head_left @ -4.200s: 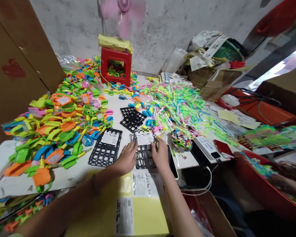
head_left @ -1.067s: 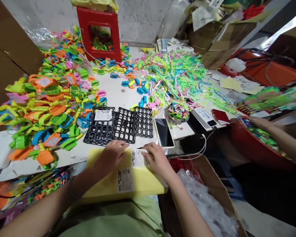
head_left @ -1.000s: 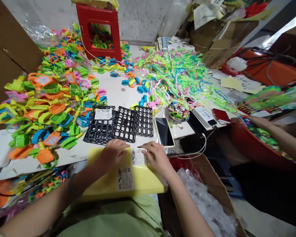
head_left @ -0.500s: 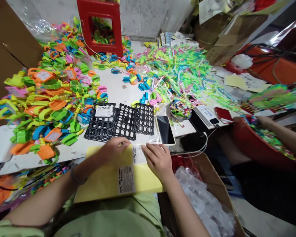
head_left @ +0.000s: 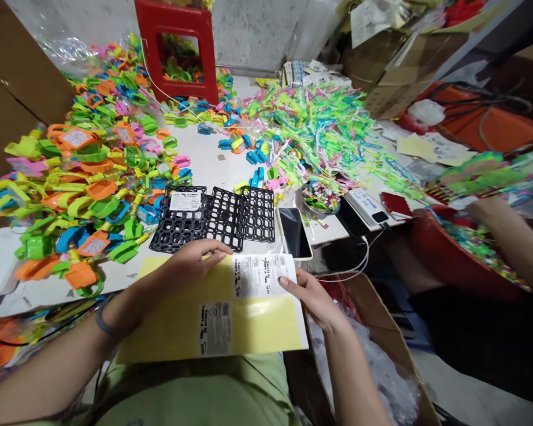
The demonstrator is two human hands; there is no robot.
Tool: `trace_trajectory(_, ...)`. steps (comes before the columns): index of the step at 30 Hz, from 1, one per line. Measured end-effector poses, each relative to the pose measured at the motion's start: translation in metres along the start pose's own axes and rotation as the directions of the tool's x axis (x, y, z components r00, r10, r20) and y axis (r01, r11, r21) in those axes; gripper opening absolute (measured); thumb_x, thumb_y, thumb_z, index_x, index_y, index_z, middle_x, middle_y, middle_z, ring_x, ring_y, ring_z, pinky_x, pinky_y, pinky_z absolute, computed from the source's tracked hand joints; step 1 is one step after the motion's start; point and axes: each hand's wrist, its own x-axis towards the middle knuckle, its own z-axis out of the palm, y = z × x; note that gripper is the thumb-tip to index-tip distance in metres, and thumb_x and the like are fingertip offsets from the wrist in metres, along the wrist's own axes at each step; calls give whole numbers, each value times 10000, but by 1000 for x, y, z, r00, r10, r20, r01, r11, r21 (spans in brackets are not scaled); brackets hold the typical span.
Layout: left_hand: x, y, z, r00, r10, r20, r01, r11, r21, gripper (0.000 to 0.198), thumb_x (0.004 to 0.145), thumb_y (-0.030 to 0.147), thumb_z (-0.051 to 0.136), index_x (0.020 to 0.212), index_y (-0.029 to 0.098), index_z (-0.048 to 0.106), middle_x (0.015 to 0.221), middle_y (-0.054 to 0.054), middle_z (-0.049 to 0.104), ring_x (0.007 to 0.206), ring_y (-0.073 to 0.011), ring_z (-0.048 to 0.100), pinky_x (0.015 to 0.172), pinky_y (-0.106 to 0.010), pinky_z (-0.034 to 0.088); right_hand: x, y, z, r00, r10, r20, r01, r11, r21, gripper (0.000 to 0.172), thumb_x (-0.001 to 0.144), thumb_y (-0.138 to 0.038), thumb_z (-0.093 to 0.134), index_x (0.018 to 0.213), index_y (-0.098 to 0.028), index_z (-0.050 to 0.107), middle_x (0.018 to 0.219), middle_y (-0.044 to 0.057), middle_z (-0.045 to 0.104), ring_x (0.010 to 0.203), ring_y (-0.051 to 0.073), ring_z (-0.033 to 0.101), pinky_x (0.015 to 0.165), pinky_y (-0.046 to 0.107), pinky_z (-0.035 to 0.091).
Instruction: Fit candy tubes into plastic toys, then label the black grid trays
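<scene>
A yellow label sheet [head_left: 169,325] with printed white labels [head_left: 215,328] lies across my lap at the table's front edge. My left hand [head_left: 199,257] is at its far edge, thumb and fingers close together on the sheet beside the upper labels. The undersides of those fingers are hidden. At the right edge, my right hand [head_left: 313,293] pinches the sheet, its thumb on top near a label corner. Just beyond stand black plastic grid trays [head_left: 226,219], one with a white label [head_left: 186,200] stuck on it.
Colourful plastic watch-like toys [head_left: 102,189] are heaped on the left, around a red stool [head_left: 177,86]. Green and pink strips [head_left: 320,124] pile up at the back right. A phone [head_left: 294,232] and a power bank [head_left: 368,207] lie near the edge. A co-worker's arm [head_left: 501,225] reaches into a red basin [head_left: 439,260].
My right hand has moved from lying over the upper labels to the sheet's right edge, uncovering them. The sheet has turned slightly. My left hand remains near the far edge.
</scene>
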Motion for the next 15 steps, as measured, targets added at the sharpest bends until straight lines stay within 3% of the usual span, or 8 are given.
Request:
trace_trajectory(2, 1, 9, -14, 992, -43, 116, 47, 999, -25, 398, 872, 478, 512, 1096, 198, 684, 1158, -66, 696, 1047, -253, 631, 912, -354, 474, -6, -7, 2, 998, 40, 44, -43, 995, 85, 395, 679, -452, 817, 925, -170, 693, 890, 66, 748, 760, 206, 686, 725, 320, 526)
trace_trajectory(4, 4, 15, -27, 929, -88, 360, 109, 993, -37, 434, 811, 523, 599, 1082, 195, 690, 1091, -74, 721, 950, -256, 665, 796, -333, 515, -8, -15, 5, 998, 30, 48, -37, 988, 150, 390, 657, -442, 833, 906, -172, 701, 872, 64, 750, 734, 199, 691, 706, 307, 526)
trace_trajectory(7, 6, 12, -40, 673, -147, 725, 265, 963, -52, 368, 738, 465, 714, 992, 200, 713, 929, -60, 753, 789, -235, 686, 652, -300, 524, -6, -25, 11, 999, -7, 40, 0, 988, 156, 429, 672, -474, 811, 961, -186, 680, 887, 73, 747, 732, 210, 695, 694, 324, 530)
trace_trajectory(9, 4, 5, -39, 555, -146, 819, 392, 914, -103, 306, 720, 399, 740, 957, 207, 716, 872, -43, 756, 739, -219, 689, 633, -297, 530, -4, -29, 15, 991, -118, -62, 120, 992, 30, 439, 720, -497, 764, 1016, -196, 644, 919, 81, 736, 765, 218, 688, 718, 354, 532)
trace_trajectory(10, 2, 0, -37, 541, -142, 829, 449, 882, -141, 295, 707, 375, 749, 947, 208, 713, 856, -35, 755, 726, -214, 690, 634, -300, 535, -5, -30, 18, 960, -234, -155, 220, 970, -99, 446, 749, -496, 737, 1065, -204, 621, 969, 87, 725, 812, 224, 680, 752, 375, 528)
trace_trajectory(12, -2, -10, -30, 545, -147, 825, 541, 813, -213, 295, 677, 347, 761, 928, 204, 705, 833, -30, 752, 705, -213, 692, 632, -312, 545, -10, -32, 25, 787, -556, -268, 400, 790, -465, 465, 794, -463, 703, 1169, -220, 576, 1121, 109, 679, 972, 247, 644, 864, 426, 495)
trace_trajectory(14, -6, -18, -24, 567, -160, 808, 601, 751, -273, 309, 650, 326, 769, 920, 196, 695, 825, -34, 750, 689, -219, 692, 626, -325, 553, -22, -33, 36, 600, -794, -98, 461, 444, -768, 493, 820, -413, 694, 1255, -240, 541, 1280, 121, 602, 1150, 271, 566, 988, 474, 411)
trace_trajectory(15, -8, -21, -22, 584, -164, 795, 617, 726, -303, 318, 643, 320, 771, 924, 194, 692, 830, -39, 749, 688, -220, 691, 633, -330, 556, -28, -33, 42, 562, -825, 60, 476, 263, -839, 485, 833, -392, 690, 1272, -255, 538, 1333, 112, 572, 1218, 277, 522, 1047, 496, 342)
